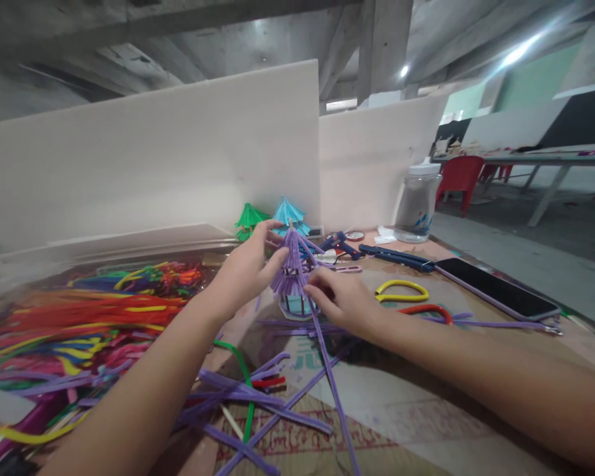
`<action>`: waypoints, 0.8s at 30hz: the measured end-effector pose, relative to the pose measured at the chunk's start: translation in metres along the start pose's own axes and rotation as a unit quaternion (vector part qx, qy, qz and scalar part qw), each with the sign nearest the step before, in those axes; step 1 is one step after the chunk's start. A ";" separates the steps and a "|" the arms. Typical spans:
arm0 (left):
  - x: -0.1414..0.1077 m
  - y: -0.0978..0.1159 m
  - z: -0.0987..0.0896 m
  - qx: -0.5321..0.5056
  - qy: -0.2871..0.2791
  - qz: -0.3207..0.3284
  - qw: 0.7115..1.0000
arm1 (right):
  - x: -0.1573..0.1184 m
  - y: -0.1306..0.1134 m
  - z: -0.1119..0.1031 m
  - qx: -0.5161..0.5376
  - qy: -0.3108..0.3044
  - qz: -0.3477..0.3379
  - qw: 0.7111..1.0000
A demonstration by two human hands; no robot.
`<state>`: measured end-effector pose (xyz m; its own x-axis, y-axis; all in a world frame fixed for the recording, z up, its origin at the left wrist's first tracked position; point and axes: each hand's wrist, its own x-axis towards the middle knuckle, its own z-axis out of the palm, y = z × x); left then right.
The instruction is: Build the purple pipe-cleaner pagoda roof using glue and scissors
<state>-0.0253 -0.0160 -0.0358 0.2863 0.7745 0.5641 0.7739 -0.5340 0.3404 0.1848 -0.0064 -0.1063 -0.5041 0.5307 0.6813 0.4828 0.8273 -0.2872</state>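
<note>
Purple pipe-cleaner pavilion, frame centre, upright on tabletop. Left hand grip pinches its roof top; right hand grip pinches a purple pipe-cleaner strand trailing toward lower frame.

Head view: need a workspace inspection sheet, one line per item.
Surface: table with printed sheets on it.
Job's things: purple pipe-cleaner pavilion, upright; long purple stem trailing from it.
Clutter: loose purple stems; multicoloured pile; green model and blue model; glue gun; phone; jar.
Hands: left hand pinches the pavilion roof; right hand touches its lower edge.
Cables: nothing seen.
Surroundings: white partition boards; red chair.
</note>
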 end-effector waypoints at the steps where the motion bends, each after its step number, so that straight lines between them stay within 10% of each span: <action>1: 0.005 0.000 -0.001 -0.003 0.003 -0.009 1.000 | -0.004 0.001 0.001 -0.019 0.011 -0.057 0.998; 5: 0.028 0.002 -0.006 0.062 -0.035 0.004 0.997 | -0.015 0.002 0.007 -0.108 0.020 -0.283 0.953; 10: 0.041 0.004 -0.009 0.085 -0.079 0.008 0.993 | -0.017 -0.002 0.012 -0.110 0.010 -0.335 0.936; 24: 0.025 -0.005 -0.003 0.039 -0.021 0.032 0.999 | -0.016 0.012 0.020 0.014 0.094 -0.043 0.995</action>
<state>-0.0232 0.0055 -0.0213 0.3589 0.7545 0.5495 0.7945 -0.5560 0.2444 0.1839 -0.0012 -0.1340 -0.3991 0.4153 0.8174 0.4220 0.8747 -0.2384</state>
